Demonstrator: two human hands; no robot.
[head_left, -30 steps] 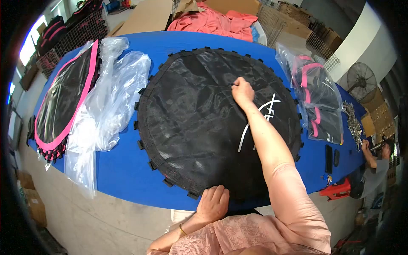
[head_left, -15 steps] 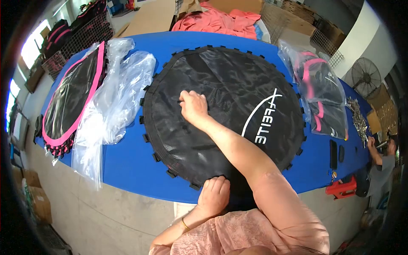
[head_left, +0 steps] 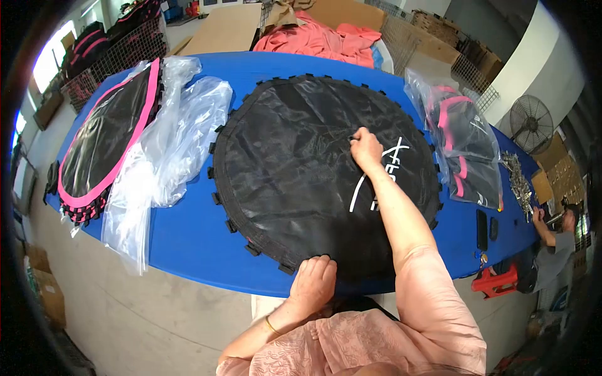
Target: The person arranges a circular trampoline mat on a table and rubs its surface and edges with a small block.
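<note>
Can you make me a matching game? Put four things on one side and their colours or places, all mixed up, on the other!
1. round mat
2. table
3. heap of cloth
4. left hand

a. blue
b. at the mat's near edge
c. black
d. pink, beyond the table's far edge

Pairs: 1-c, 2-a, 3-d, 4-b

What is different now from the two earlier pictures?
The right hand swept left across the black mat, then back right, near its first place; its forearm again hides some white lettering. No grip change shows. The left hand stays at the mat's near edge.
</note>
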